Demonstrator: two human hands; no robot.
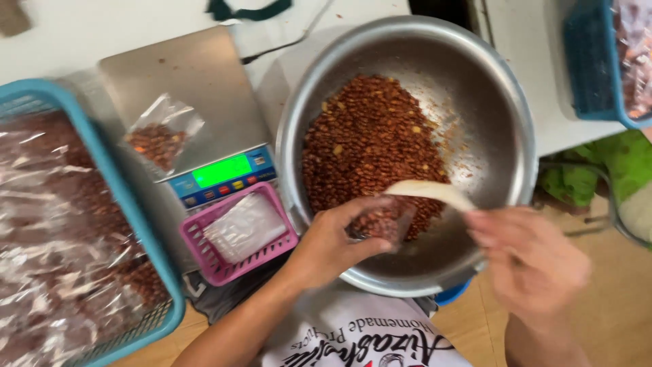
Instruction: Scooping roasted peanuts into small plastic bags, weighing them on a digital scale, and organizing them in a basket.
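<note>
The single view comes from a camera worn on the person's head, looking steeply down and slightly forward over the desk (81, 30) from close range. The steel bowl (489, 102) fills the centre of the frame, the scale (197, 88) and a blue basket (115, 197) lie to the left, and the person's own forearms enter from the bottom edge. There is no second view to share the scene.
</note>
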